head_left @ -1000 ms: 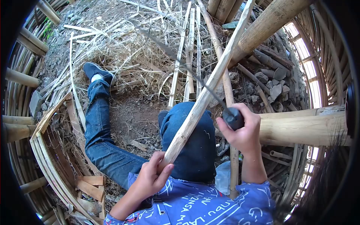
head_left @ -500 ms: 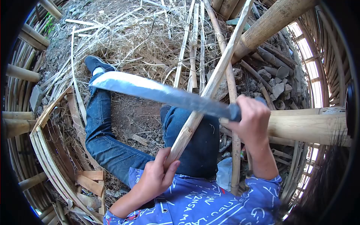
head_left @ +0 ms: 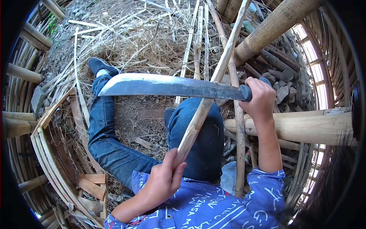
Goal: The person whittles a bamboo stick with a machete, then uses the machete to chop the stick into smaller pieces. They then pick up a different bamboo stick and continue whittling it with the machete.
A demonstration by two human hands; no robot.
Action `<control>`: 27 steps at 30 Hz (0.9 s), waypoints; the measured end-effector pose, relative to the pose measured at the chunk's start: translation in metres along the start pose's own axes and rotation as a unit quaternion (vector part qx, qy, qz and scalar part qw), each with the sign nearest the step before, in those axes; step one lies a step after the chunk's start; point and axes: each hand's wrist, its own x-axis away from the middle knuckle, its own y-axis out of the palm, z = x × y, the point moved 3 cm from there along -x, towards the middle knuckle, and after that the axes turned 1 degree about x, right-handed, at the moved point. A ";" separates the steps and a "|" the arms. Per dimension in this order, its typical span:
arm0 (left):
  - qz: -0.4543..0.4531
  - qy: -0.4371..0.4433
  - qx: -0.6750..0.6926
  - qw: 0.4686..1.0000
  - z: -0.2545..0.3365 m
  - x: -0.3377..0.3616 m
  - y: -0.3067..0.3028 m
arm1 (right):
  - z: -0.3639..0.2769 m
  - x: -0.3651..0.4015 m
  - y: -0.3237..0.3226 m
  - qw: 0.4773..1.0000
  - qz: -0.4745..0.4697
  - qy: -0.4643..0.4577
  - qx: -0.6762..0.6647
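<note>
My right hand (head_left: 260, 97) is closed around the dark handle of a machete (head_left: 160, 84). Its long, broad blade reaches left, nearly level, and crosses over a pale split bamboo stick (head_left: 194, 124). The near end of that stick sits in my closed left hand (head_left: 166, 173), close to my body. From there the stick slants up and right, passing over my bent knee (head_left: 204, 139) to the top of the view. Below the blade tip lies my other leg (head_left: 102, 122), in blue jeans, stretched forward on the ground.
Thick bamboo poles (head_left: 282, 28) and rubble (head_left: 284, 91) line the right side. Shavings and thin strips (head_left: 141, 49) cover the ground ahead. Bent bamboo slats (head_left: 45, 160) and short wood pieces (head_left: 91, 187) lie at left. A thin pole (head_left: 239, 149) runs beside my knee.
My right hand has moved up slightly, and the machete has swung from a slant to nearly level, farther up the stick. My left hand keeps its hold, almost unmoved.
</note>
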 end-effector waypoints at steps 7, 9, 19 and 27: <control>-0.013 -0.019 0.005 1.000 0.001 0.002 -0.004 | 0.047 -0.009 0.014 0.991 0.027 0.094 0.090; -0.022 -0.008 0.010 1.000 0.002 0.000 -0.005 | 0.051 -0.011 0.017 0.992 0.044 0.082 0.084; -0.045 -0.049 0.011 0.998 0.007 -0.005 -0.010 | -0.042 0.010 -0.006 0.998 -0.034 -0.043 -0.034; -0.028 -0.031 -0.006 0.999 0.001 0.003 -0.007 | -0.007 0.000 0.002 0.999 -0.032 -0.003 -0.016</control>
